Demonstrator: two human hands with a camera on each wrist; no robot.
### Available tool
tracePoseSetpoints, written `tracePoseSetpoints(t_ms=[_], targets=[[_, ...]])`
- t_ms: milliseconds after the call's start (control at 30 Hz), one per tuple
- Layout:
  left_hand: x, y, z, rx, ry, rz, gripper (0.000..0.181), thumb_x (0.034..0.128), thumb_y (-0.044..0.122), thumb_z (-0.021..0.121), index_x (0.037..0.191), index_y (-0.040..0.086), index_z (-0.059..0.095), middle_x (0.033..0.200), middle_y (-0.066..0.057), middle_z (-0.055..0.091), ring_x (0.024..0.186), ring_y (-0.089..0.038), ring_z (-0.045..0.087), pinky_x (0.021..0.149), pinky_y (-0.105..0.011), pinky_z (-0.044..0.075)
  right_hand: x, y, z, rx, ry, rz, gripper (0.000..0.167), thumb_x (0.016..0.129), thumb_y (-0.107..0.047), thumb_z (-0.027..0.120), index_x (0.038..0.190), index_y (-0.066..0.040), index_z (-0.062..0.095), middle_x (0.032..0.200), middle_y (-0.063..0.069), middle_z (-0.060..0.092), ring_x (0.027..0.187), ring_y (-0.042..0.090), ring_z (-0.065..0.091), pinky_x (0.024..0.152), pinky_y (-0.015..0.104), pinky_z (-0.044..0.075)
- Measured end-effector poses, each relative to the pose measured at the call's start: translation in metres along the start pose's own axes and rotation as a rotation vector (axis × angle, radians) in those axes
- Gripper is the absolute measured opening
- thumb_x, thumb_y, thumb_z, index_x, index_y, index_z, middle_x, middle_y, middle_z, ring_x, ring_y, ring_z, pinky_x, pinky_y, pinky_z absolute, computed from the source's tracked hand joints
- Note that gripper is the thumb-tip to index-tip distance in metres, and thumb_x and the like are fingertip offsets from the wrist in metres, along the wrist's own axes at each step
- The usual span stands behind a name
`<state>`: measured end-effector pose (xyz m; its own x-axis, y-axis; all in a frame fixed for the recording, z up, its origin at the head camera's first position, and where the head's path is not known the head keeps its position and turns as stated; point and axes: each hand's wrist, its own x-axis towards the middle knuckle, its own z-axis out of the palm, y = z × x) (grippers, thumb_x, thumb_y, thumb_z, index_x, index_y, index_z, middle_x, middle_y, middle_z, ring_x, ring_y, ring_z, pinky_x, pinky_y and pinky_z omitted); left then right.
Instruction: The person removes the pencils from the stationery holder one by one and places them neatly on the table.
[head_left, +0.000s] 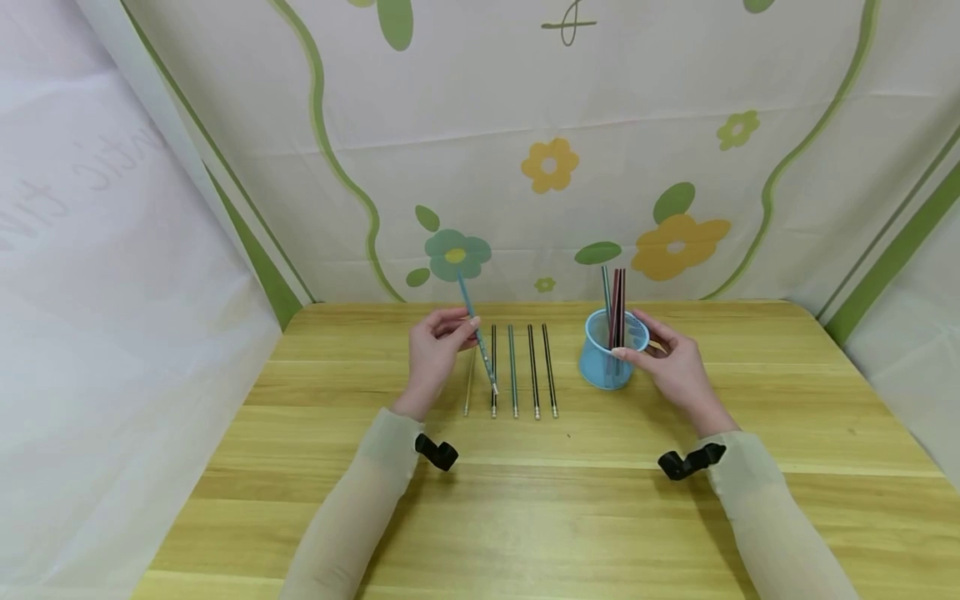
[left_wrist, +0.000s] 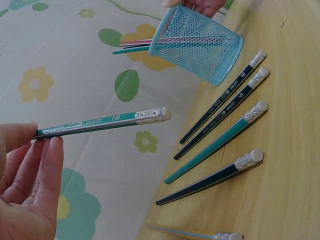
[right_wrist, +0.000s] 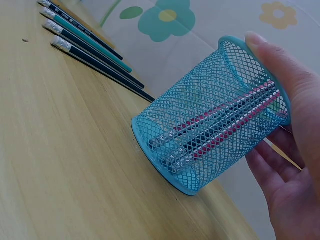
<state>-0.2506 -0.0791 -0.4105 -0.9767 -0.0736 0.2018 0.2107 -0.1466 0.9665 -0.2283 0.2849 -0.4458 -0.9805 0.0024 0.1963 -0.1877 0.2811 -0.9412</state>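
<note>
Between thumb and fingers my left hand pinches a green pencil, its white eraser end pointing away from the palm. This pencil hangs above a row of several pencils on the table, among them a green pencil, a black pencil and a yellow pencil. To the right stands a blue mesh pencil cup holding several pencils, eraser ends down, red and dark ones among them. My right hand grips the cup's rim, thumb at the near side and fingers behind.
The wooden table extends toward me and to both sides. Behind its far edge hangs a white cloth printed with flowers and vines. Another white cloth closes off the left side. Each wrist carries a black camera mount.
</note>
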Motion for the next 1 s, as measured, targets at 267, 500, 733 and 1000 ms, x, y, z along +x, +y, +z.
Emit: tracePoseSetpoints(t_ms=[267,500,733,1000], targets=[[-0.004,-0.001,-0.007,0.01,0.002,-0.023,0.02,0.09,0.003,0.079,0.108,-0.003,0.072,0.096,-0.017,0.071,0.082,-0.03,0.072,0.077,-0.038,0.062,0.0,0.002,0.0,0.005,-0.005,-0.006,0.077,0.09,-0.021,0.082,0.155,-0.009,0.043,0.152,0.02,0.045,0.132,0.039,0.05,0.094,0.015,0.049],[-0.002,0.002,-0.016,0.04,0.01,-0.02,0.022,0.0915,0.005,0.078,0.111,-0.003,0.071,0.096,-0.016,0.071,0.083,-0.028,0.072,0.075,-0.039,0.062,0.0,0.003,0.001,0.016,-0.003,-0.002,0.076,0.09,-0.022,0.082,0.155,-0.012,0.045,0.152,0.019,0.046,0.132,0.039,0.05,0.094,0.016,0.049],[0.002,0.008,-0.024,0.052,0.01,-0.026,0.026,0.093,0.007,0.077,0.115,-0.004,0.07,0.098,-0.014,0.07,0.082,-0.022,0.071,0.075,-0.039,0.062,0.001,0.003,0.0,0.017,-0.004,-0.005,0.074,0.09,-0.019,0.081,0.155,-0.011,0.045,0.152,0.021,0.045,0.133,0.041,0.049,0.095,0.016,0.049],[0.012,0.011,-0.038,0.046,0.044,-0.021,0.026,0.094,0.007,0.076,0.117,-0.004,0.069,0.099,-0.014,0.07,0.086,-0.024,0.07,0.075,-0.038,0.062,0.002,0.004,-0.001,0.016,-0.003,-0.007,0.074,0.091,-0.019,0.081,0.155,-0.01,0.045,0.152,0.021,0.045,0.133,0.042,0.048,0.095,0.016,0.049]])
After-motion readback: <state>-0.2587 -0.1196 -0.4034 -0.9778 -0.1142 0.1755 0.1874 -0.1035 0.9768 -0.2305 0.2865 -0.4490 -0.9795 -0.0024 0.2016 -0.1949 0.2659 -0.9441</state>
